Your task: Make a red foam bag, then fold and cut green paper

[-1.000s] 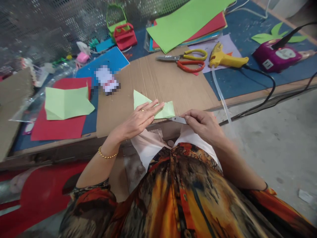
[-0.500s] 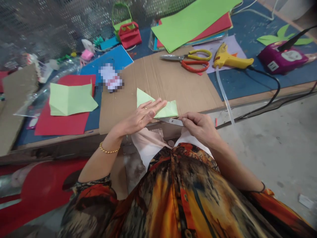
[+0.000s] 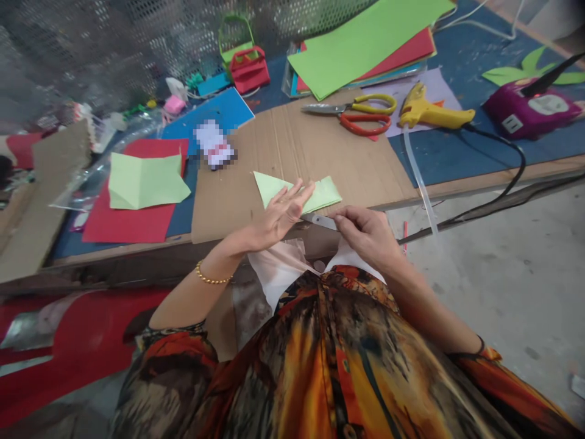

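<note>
A folded pale green paper (image 3: 325,191) lies near the front edge of the cardboard sheet (image 3: 256,140), its pointed corner toward the left. My left hand (image 3: 286,213) rests over it with the fingers stretched out and covers its middle. Just in front of the paper, my right hand (image 3: 363,228) pinches a thin metal ruler (image 3: 323,222) with a hole near its rounded end. The rest of the ruler runs toward my left hand and is partly hidden.
Scissors (image 3: 350,114) and a yellow glue gun (image 3: 432,111) lie beyond my hands. Another creased green paper (image 3: 146,181) sits on red sheets (image 3: 128,225) at left. Coloured sheets (image 3: 370,49), small paper bags (image 3: 249,68) and a purple power box (image 3: 525,110) stand farther back.
The folded green paper has turned, its right end swinging away from me. My left hand has shifted slightly on it. My right hand still pinches the ruler.
</note>
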A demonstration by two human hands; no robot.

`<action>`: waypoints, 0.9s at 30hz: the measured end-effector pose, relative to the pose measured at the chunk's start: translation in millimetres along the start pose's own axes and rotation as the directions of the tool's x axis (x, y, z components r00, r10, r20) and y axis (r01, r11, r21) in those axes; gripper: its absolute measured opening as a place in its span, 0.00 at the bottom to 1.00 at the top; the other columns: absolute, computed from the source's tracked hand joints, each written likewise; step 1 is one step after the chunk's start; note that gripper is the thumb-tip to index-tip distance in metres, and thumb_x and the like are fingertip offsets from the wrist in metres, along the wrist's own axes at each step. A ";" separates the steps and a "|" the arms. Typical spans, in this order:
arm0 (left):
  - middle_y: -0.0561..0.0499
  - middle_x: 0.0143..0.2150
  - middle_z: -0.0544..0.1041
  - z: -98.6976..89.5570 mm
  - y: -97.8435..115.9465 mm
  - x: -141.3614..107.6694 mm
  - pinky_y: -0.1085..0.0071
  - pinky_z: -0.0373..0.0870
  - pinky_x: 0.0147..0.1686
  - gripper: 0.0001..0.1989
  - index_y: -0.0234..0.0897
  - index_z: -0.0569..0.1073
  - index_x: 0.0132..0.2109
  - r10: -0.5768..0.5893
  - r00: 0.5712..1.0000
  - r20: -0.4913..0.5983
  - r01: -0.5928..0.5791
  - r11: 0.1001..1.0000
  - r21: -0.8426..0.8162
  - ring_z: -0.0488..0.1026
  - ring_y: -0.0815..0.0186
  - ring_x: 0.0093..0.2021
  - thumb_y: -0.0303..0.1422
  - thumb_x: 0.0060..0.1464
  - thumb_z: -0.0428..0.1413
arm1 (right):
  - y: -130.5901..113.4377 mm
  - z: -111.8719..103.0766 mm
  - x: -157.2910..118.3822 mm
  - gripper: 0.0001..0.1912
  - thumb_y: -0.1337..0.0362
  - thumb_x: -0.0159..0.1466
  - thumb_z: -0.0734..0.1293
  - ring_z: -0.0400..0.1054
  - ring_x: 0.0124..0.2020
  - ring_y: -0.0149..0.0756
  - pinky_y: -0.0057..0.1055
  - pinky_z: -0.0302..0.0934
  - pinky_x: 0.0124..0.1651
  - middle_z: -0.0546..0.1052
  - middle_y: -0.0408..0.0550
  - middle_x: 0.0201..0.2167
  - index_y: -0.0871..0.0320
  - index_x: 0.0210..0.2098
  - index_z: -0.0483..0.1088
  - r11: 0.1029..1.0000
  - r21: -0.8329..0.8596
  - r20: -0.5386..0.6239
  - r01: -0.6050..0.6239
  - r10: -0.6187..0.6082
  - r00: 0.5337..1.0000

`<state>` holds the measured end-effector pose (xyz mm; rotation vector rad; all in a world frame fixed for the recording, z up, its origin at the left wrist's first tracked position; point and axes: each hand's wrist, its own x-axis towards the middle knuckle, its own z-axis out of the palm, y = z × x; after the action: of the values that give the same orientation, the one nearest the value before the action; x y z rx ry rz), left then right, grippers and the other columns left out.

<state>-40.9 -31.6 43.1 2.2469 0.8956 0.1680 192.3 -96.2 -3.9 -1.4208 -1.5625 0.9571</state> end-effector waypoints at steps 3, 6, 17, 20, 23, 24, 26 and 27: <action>0.45 0.86 0.49 4.4 15.4 4.0 0.50 0.44 0.83 0.45 0.41 0.51 0.83 -0.046 0.995 -0.085 0.040 0.997 -0.061 0.42 0.55 0.86 0.62 0.74 0.26 | 4.0 -8.6 0.6 0.20 0.54 0.65 0.62 0.62 0.26 0.33 0.32 0.55 0.33 0.72 0.43 0.22 0.60 0.36 0.83 1.000 -0.005 -0.046 -0.026 0.026 0.999; 0.41 0.81 0.63 -7.1 11.0 12.2 0.49 0.57 0.80 0.36 0.38 0.62 0.80 -0.049 0.988 -0.149 0.052 0.998 0.018 0.60 0.52 0.82 0.54 0.79 0.36 | 6.1 -13.7 2.1 0.20 0.54 0.65 0.62 0.63 0.27 0.34 0.32 0.54 0.33 0.73 0.43 0.23 0.59 0.35 0.83 1.000 -0.001 -0.047 -0.024 0.024 0.999; 0.51 0.86 0.52 -19.6 -52.4 29.5 0.43 0.34 0.83 0.29 0.51 0.59 0.81 0.072 0.997 -0.014 -0.058 0.894 0.445 0.43 0.56 0.86 0.43 0.80 0.37 | 5.6 -11.6 1.5 0.20 0.56 0.68 0.63 0.61 0.25 0.33 0.32 0.54 0.32 0.68 0.41 0.20 0.60 0.34 0.84 0.998 -0.062 -0.011 0.018 -0.019 1.000; 0.51 0.86 0.50 -18.5 -50.1 29.1 0.43 0.34 0.83 0.30 0.50 0.57 0.82 0.063 0.998 -0.004 -0.055 0.894 0.445 0.42 0.55 0.86 0.42 0.79 0.36 | 8.4 -10.3 -0.1 0.19 0.55 0.67 0.64 0.69 0.29 0.37 0.33 0.59 0.35 0.79 0.46 0.26 0.58 0.37 0.85 0.999 -0.028 -0.004 0.023 -0.023 1.000; 0.51 0.86 0.50 -18.5 -49.5 29.8 0.43 0.34 0.83 0.30 0.50 0.57 0.82 0.066 0.998 -0.007 -0.056 0.892 0.448 0.42 0.54 0.86 0.42 0.79 0.36 | 9.4 -9.0 0.0 0.19 0.54 0.67 0.65 0.73 0.33 0.40 0.33 0.61 0.37 0.83 0.49 0.31 0.57 0.36 0.86 1.000 -0.007 0.001 0.004 -0.004 1.000; 0.52 0.86 0.50 -18.4 -50.0 30.1 0.43 0.34 0.83 0.30 0.50 0.57 0.82 0.068 0.998 -0.009 -0.057 0.891 0.451 0.42 0.54 0.86 0.42 0.79 0.36 | 8.9 -7.8 0.5 0.19 0.54 0.67 0.65 0.72 0.32 0.39 0.33 0.61 0.37 0.82 0.48 0.29 0.57 0.36 0.86 1.000 -0.007 0.007 0.000 0.000 1.000; 0.51 0.86 0.50 -17.9 -51.5 30.8 0.44 0.34 0.83 0.30 0.49 0.57 0.82 0.071 0.997 -0.009 -0.059 0.888 0.457 0.42 0.54 0.86 0.41 0.79 0.37 | 6.8 -4.0 1.7 0.19 0.54 0.67 0.65 0.70 0.30 0.37 0.32 0.60 0.36 0.79 0.45 0.26 0.58 0.37 0.85 1.000 -0.002 0.033 0.004 -0.004 0.999; 0.51 0.86 0.50 -17.7 -52.2 31.1 0.44 0.34 0.83 0.30 0.49 0.57 0.82 0.071 0.997 -0.007 -0.060 0.886 0.460 0.42 0.54 0.86 0.41 0.79 0.37 | 5.5 -1.7 2.1 0.20 0.54 0.67 0.64 0.68 0.29 0.36 0.32 0.59 0.35 0.77 0.44 0.25 0.59 0.37 0.85 1.000 0.009 0.050 0.009 -0.010 0.999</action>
<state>-52.8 25.4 18.1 2.7224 0.9478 0.0104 195.9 -93.6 -8.2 -1.3919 -1.5986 1.0001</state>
